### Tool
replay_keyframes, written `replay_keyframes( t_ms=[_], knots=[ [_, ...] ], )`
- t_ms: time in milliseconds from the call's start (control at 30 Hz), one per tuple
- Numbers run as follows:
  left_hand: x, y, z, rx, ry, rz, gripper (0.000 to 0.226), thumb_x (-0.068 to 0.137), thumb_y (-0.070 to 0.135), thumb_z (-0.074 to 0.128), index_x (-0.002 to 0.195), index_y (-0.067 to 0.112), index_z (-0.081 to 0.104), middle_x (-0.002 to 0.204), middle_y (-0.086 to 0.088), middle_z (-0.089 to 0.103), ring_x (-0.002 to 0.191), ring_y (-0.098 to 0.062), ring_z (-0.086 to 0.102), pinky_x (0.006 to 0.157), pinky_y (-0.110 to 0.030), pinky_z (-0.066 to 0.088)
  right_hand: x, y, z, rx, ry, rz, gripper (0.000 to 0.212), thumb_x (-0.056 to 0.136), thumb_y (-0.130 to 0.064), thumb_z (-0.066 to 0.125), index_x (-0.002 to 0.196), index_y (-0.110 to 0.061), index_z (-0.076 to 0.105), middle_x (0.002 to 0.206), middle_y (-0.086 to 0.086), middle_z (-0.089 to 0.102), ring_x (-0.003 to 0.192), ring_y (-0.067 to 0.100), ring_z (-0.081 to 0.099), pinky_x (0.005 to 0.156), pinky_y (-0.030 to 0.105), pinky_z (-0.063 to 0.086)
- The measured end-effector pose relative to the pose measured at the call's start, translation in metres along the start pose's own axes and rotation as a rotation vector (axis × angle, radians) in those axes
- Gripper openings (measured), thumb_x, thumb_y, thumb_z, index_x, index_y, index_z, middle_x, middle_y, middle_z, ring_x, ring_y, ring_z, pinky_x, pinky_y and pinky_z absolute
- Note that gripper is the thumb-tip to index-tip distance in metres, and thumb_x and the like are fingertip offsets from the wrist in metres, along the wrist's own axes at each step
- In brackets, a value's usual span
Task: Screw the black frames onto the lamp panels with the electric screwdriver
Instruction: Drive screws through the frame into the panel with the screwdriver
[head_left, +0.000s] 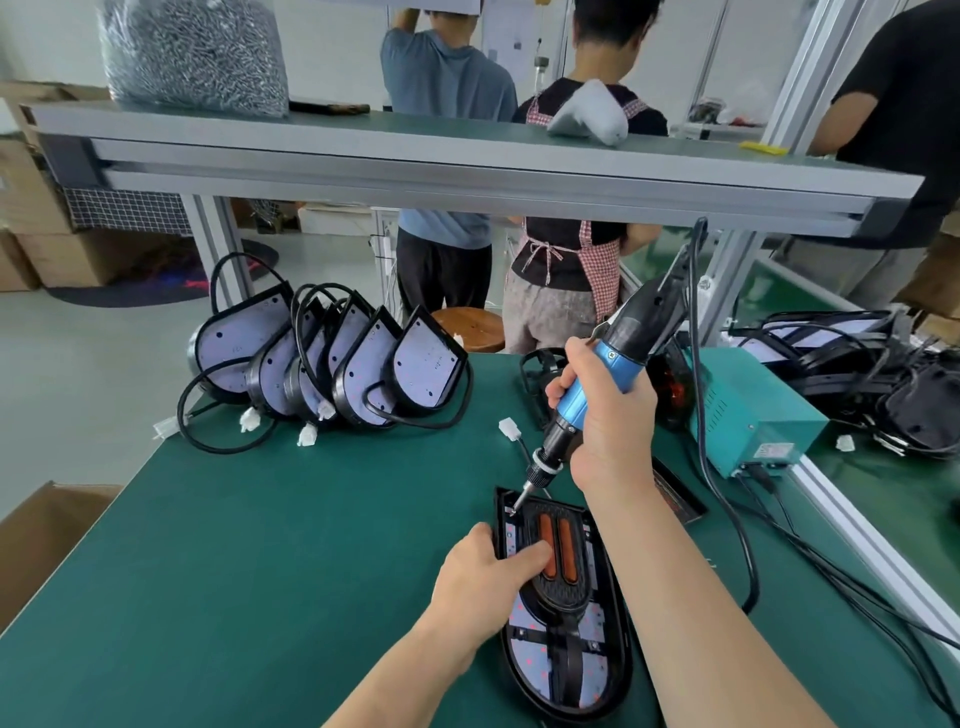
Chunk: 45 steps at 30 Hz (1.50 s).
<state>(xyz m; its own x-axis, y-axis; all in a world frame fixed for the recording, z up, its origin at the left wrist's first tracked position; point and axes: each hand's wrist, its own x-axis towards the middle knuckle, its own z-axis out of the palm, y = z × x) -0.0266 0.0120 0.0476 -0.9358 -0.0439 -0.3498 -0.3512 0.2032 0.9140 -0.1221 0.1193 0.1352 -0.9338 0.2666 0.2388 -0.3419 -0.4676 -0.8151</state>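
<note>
A lamp panel (522, 657) lies flat on the green table in front of me, with a black frame (563, 597) and two orange strips laid in it. My left hand (480, 579) grips the panel's left edge, the thumb pressing on the frame. My right hand (610, 415) holds the blue and black electric screwdriver (597, 382) tilted. Its bit touches the panel's far left corner.
Several finished lamp panels (332, 364) with black cables lean in a row at the back left. A teal power box (748, 410) and tangled black frames (872, 364) sit at the right. An overhead shelf (467, 156) spans the table. Three people stand behind.
</note>
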Motion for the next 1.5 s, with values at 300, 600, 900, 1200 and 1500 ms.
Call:
replay_keyframes(
  t_ms=[300, 600, 900, 1200, 1500],
  knots=[
    [-0.005, -0.002, 0.007, -0.015, 0.048, 0.018, 0.071, 0.066, 0.058, 0.065, 0.108, 0.001, 0.056, 0.114, -0.018, 0.067, 0.091, -0.028, 0.062, 0.094, -0.049, 0.051, -0.001, 0.008, -0.001, -0.057, -0.076, 0.038, 0.015, 0.086, -0.015, 0.076, 0.087, -0.012, 0.061, 0.061, 0.001, 0.055, 0.054, 0.018, 0.055, 0.057, 0.027, 0.051],
    [-0.004, -0.004, 0.007, -0.047, 0.04, 0.016, 0.062, 0.066, 0.056, 0.068, 0.103, 0.007, 0.059, 0.107, -0.011, 0.07, 0.105, -0.032, 0.065, 0.096, -0.052, 0.051, -0.002, 0.007, 0.002, -0.065, -0.165, 0.051, 0.018, 0.081, -0.011, 0.075, 0.079, -0.017, 0.058, 0.06, 0.001, 0.054, 0.051, 0.016, 0.052, 0.055, 0.027, 0.049],
    [-0.003, -0.004, 0.006, -0.026, 0.057, 0.023, 0.067, 0.063, 0.058, 0.068, 0.106, 0.007, 0.06, 0.109, -0.011, 0.07, 0.104, -0.032, 0.066, 0.096, -0.053, 0.052, -0.01, 0.009, 0.004, -0.143, -0.319, 0.041, 0.019, 0.083, -0.01, 0.068, 0.075, -0.021, 0.055, 0.06, 0.002, 0.052, 0.054, 0.018, 0.049, 0.06, 0.035, 0.046],
    [-0.004, -0.004, 0.005, -0.029, 0.037, 0.027, 0.067, 0.064, 0.059, 0.069, 0.106, 0.008, 0.06, 0.109, -0.009, 0.071, 0.104, -0.031, 0.067, 0.097, -0.053, 0.052, -0.006, 0.003, -0.002, -0.036, -0.318, 0.07, 0.014, 0.085, -0.007, 0.07, 0.082, -0.017, 0.06, 0.067, 0.001, 0.052, 0.056, 0.016, 0.049, 0.057, 0.028, 0.048],
    [-0.004, 0.0, 0.006, -0.045, -0.011, 0.007, 0.061, 0.064, 0.054, 0.072, 0.106, 0.011, 0.063, 0.109, -0.008, 0.073, 0.104, -0.029, 0.068, 0.098, -0.052, 0.052, -0.011, -0.004, -0.01, -0.056, -0.328, 0.017, 0.015, 0.082, -0.021, 0.078, 0.089, -0.016, 0.066, 0.07, 0.0, 0.058, 0.06, 0.019, 0.057, 0.063, 0.026, 0.052]
  ],
)
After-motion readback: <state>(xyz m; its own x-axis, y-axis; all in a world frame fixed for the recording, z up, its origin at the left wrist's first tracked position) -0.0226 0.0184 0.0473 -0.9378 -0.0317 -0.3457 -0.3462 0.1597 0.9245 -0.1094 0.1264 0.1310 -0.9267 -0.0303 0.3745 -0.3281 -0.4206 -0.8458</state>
